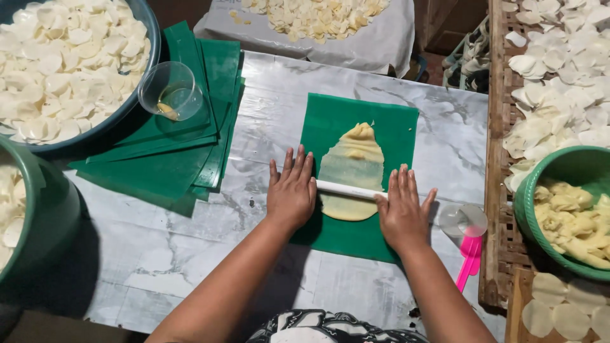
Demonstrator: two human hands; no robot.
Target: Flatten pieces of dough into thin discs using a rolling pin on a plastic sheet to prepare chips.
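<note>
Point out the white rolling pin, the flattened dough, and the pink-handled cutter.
white rolling pin (348, 190), head view, bare middle between the hands.
flattened dough (351, 166), head view, thin centre of the sheet.
pink-handled cutter (470, 256), head view, on the pink handle.

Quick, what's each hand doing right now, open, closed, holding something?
Left hand: open, flat, palm pressing one end of the white rolling pin.
Right hand: open, flat, pressing the pin's other end over the yellow dough.

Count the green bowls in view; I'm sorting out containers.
2: one green bowl of dough lumps at the right edge, another at the left edge. Both are cut off by the frame.
</note>
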